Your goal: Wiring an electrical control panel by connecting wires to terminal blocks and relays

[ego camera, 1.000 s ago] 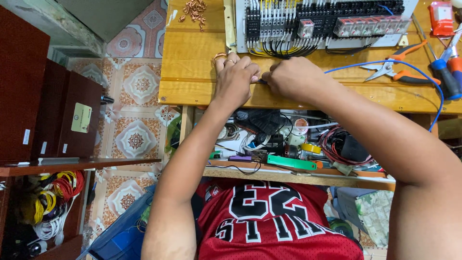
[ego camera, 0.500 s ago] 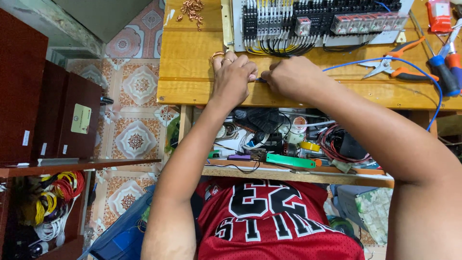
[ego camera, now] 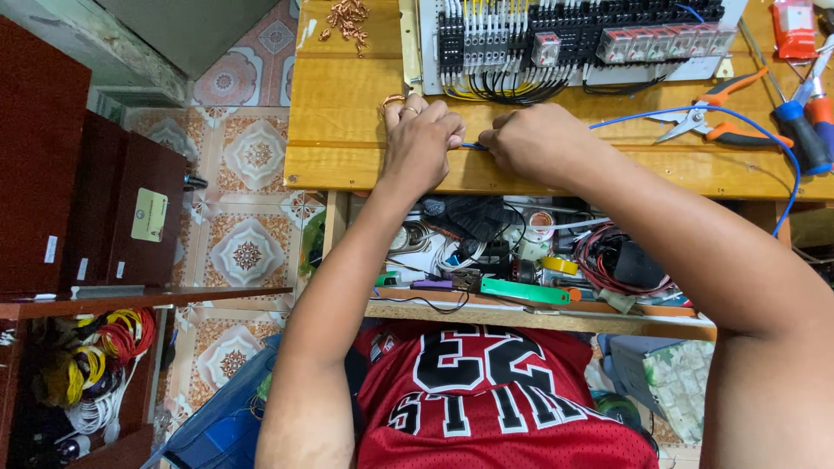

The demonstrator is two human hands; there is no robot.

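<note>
We see both hands close together near the front edge of the wooden desk. The left hand is clenched around one end of a thin blue wire, and the right hand is clenched on it just beside; a short stretch shows between them. The wire runs from the right hand toward the desk's right edge, passing the orange pliers. A wiring panel lies along the back edge, with copper bits at its left.
</note>
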